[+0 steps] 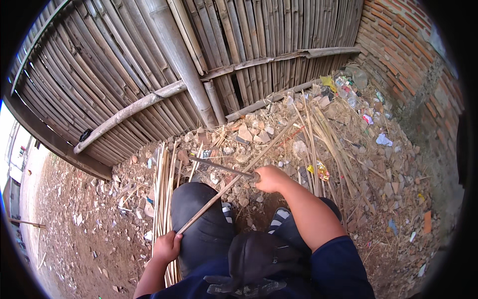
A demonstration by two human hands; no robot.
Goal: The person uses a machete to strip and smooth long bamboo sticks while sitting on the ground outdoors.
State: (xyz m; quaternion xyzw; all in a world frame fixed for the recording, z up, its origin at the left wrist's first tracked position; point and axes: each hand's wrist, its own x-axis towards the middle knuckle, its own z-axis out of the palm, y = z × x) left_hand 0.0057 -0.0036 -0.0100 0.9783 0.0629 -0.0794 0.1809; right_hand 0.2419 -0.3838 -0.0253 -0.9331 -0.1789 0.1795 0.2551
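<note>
My left hand (167, 246), beside my left thigh, is closed around the near end of a long bamboo strip (211, 202). The strip slants away over my left knee toward the rubble at the far right. My right hand (271, 178) grips the handle of a long-bladed knife (219, 166), its dark blade pointing left. Blade and strip cross just left of my right fist; whether the edge bites into the strip I cannot tell. A bundle of pale bamboo strips (163, 194) lies on the ground by my left leg.
More split bamboo strips (331, 137) lie on the ground at the right. Ahead stands a bamboo fence (269, 30) with a thick pole (181, 60); a brick wall (398, 40) rises at the right. Broken stones (245, 133) and plastic litter (346, 89) cover the ground.
</note>
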